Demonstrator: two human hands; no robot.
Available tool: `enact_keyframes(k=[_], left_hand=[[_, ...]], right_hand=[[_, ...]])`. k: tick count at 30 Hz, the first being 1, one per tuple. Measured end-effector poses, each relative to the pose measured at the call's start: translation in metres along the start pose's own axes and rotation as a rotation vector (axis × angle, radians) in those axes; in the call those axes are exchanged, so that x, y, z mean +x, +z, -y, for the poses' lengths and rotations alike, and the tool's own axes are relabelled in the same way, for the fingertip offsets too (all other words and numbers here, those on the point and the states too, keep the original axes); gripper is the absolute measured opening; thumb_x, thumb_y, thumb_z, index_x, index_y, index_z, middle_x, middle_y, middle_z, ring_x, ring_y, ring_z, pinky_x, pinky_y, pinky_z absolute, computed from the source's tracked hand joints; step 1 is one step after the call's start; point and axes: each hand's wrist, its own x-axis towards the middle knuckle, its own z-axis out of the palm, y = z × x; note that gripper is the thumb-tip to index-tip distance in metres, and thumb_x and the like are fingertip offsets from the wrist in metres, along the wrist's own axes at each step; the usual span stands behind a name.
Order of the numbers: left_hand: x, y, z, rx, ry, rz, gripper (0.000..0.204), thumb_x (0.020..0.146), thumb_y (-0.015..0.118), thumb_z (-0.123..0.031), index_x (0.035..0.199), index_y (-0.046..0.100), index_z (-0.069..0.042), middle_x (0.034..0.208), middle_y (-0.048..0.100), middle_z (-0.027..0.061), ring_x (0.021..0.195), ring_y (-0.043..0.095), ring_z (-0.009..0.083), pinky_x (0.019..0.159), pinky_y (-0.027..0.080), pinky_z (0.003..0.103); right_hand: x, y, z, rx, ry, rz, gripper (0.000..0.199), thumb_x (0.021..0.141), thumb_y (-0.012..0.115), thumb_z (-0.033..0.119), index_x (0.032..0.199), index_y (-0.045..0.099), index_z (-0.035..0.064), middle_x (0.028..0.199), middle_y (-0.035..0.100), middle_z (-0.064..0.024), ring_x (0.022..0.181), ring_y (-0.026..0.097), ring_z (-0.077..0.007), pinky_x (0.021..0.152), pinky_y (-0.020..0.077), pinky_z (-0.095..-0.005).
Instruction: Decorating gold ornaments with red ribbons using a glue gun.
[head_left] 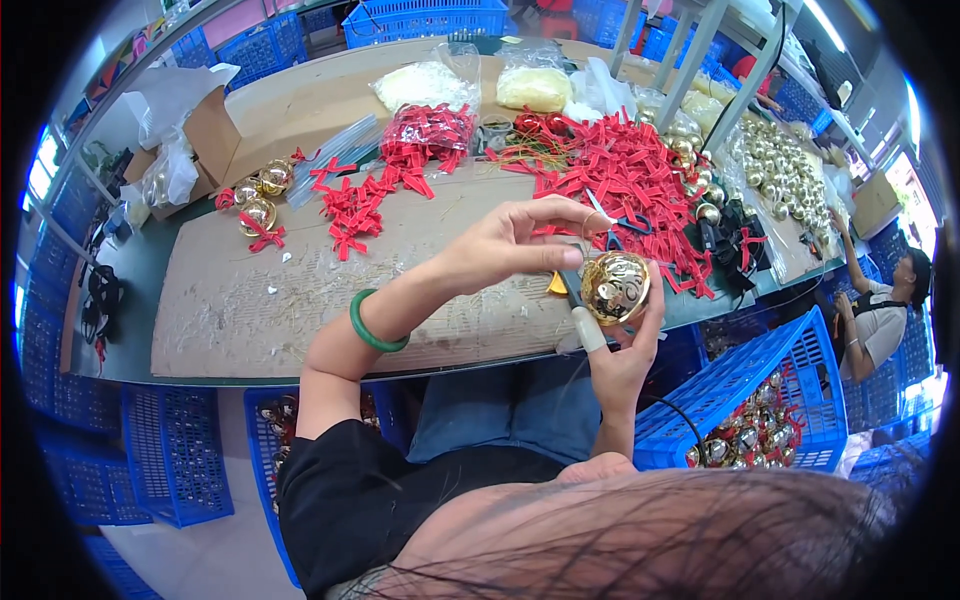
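My right hand cups a shiny gold ball ornament with dark markings over the near table edge. White wrapping covers its thumb, beside a dark narrow piece that I cannot identify. My left hand, green bangle on the wrist, curves its thumb and fingers around a thin gold cord at the ball's top. How firmly it pinches the cord is hard to see. Just beyond the fingertips lie blue-handled scissors, partly hidden, among red ribbon bows.
Cardboard covers the table. More gold balls rest at left, and many lie at far right. Clear bags stand at the back. A blue crate of decorated balls is at lower right. Another person works at right.
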Motion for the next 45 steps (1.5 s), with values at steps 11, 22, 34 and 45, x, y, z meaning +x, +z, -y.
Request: enact_keyframes(k=[11,22,34,45], left_hand=[[-0.035,-0.001,-0.003,0.707,0.073,0.052,0.111,0.082,0.084,-0.013,0.164,0.009,-0.015,0.163,0.020,0.0181,0.131,0.056,0.0280,0.102,0.056,0.043],[-0.071,-0.031,0.008,0.766,-0.030,-0.020,0.130,0.073,0.092,-0.021,0.164,-0.001,-0.014,0.164,0.018,0.0179,0.132,0.055,0.0284,0.103,0.053,0.045],[-0.097,-0.041,0.020,0.835,-0.074,-0.109,0.127,0.074,0.091,-0.023,0.163,0.001,-0.011,0.163,0.017,0.0172,0.129,0.057,0.0283,0.106,0.050,0.046],[-0.083,-0.046,0.033,0.860,-0.086,-0.076,0.128,0.073,0.091,-0.028,0.164,0.001,-0.012,0.158,0.023,0.0167,0.121,0.058,0.0262,0.106,0.050,0.046]], right_hand=[[-0.003,0.013,-0.009,0.241,0.118,0.191,0.104,0.081,0.083,0.006,0.161,0.016,0.0068,0.150,0.044,-0.0205,0.127,0.058,-0.0277,0.097,0.0557,-0.0343],[0.021,0.002,-0.057,-0.795,0.021,0.209,0.074,0.081,0.082,0.040,0.138,0.055,0.0029,0.108,0.066,-0.0152,0.104,0.057,-0.0349,0.095,0.0447,-0.0454],[0.019,0.025,-0.067,-0.778,-0.133,0.004,0.072,0.079,0.082,0.038,0.137,0.057,0.0027,0.116,0.063,-0.0194,0.110,0.054,-0.0363,0.099,0.0433,-0.0482],[-0.007,0.017,-0.048,-0.497,-0.098,0.089,0.070,0.081,0.082,0.015,0.143,0.054,0.0001,0.118,0.065,-0.0201,0.106,0.064,-0.0349,0.095,0.0502,-0.0416]])
